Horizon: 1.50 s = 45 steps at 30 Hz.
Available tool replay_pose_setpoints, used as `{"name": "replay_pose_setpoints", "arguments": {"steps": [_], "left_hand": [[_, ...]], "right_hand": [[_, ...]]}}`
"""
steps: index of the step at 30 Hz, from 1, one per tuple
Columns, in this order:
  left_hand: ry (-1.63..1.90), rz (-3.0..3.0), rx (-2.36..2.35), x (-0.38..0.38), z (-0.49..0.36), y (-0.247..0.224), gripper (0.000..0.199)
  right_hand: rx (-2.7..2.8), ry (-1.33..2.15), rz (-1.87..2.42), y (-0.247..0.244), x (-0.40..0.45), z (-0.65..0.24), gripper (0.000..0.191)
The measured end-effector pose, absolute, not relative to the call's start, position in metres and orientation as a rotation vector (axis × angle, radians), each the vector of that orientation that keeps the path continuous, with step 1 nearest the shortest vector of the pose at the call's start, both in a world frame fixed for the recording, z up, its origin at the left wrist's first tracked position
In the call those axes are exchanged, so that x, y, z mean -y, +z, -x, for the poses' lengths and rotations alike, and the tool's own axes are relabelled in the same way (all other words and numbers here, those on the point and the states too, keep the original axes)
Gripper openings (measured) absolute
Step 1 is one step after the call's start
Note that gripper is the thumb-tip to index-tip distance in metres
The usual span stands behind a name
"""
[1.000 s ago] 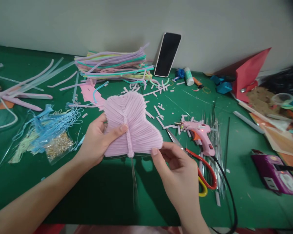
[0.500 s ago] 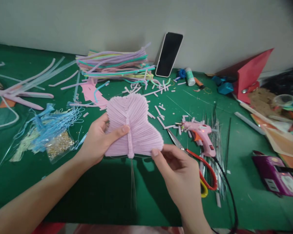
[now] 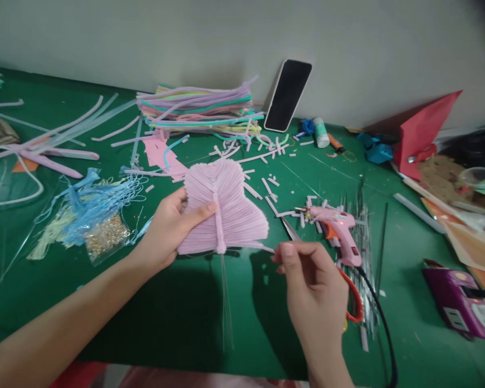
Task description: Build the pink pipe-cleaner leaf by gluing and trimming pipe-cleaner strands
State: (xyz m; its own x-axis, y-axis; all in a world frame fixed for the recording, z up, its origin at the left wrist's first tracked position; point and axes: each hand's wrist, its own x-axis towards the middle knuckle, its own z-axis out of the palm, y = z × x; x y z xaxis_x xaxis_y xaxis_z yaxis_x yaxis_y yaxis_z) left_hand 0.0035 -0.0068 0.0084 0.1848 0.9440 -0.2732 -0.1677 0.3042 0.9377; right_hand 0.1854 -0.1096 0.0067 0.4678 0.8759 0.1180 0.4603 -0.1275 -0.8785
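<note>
In the left grip (image 3: 168, 229), above the green table (image 3: 161, 323), holding the lilac fuzzy piece (image 3: 240, 210) clamped; with the right grip (image 3: 313, 275), pinching a stray lower strand (image 3: 263, 246), possibly risking tearing it loose by pulling too hard, or, by swinging outward, brushing the glue gun (image 3: 337, 222).

The craft piece (image 3: 242, 213) was lilac, patterned with fine ribs fanning from a central strip, above a plain green desk (image 3: 165, 323). Along the desk's far edge, the stem bundle (image 3: 198, 102) was streaked lilac, teal, yellow and pink. Toward its right edge, the glue gun (image 3: 343, 223) was pink, its trigger (image 3: 330, 231) orange.
</note>
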Motion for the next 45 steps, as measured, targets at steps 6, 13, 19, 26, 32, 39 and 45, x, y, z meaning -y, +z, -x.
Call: {"name": "replay_pose_setpoints", "arguments": {"steps": [6,13,19,26,32,39,45], "left_hand": [[0.905,-0.873,-1.053,0.003,-0.003,0.006,0.03],[0.91,-0.859,-1.083,0.004,-0.001,0.005,0.028],[0.895,-0.851,-1.087,0.003,0.002,0.001,0.031],[0.899,-0.862,-1.079,0.004,-0.002,0.007,0.028],[0.885,-0.82,-1.044,0.005,-0.003,0.007,0.027],[0.913,-0.794,-1.025,0.005,-0.002,0.007,0.024],[0.915,-0.784,-1.017,0.005,-0.002,0.01,0.023]], "right_hand": [[1.18,0.575,1.848,0.01,0.111,-0.196,0.05],[1.016,0.804,1.72,0.005,0.108,-0.195,0.038],[0.962,0.845,1.734,0.007,0.108,-0.197,0.028],[1.08,0.842,1.679,0.008,0.106,-0.185,0.022],[1.138,0.76,1.641,0.002,0.104,-0.179,0.016],[1.243,0.639,1.641,0.003,0.107,-0.178,0.019],[1.196,0.699,1.611,0.001,0.107,-0.182,0.02]]}}
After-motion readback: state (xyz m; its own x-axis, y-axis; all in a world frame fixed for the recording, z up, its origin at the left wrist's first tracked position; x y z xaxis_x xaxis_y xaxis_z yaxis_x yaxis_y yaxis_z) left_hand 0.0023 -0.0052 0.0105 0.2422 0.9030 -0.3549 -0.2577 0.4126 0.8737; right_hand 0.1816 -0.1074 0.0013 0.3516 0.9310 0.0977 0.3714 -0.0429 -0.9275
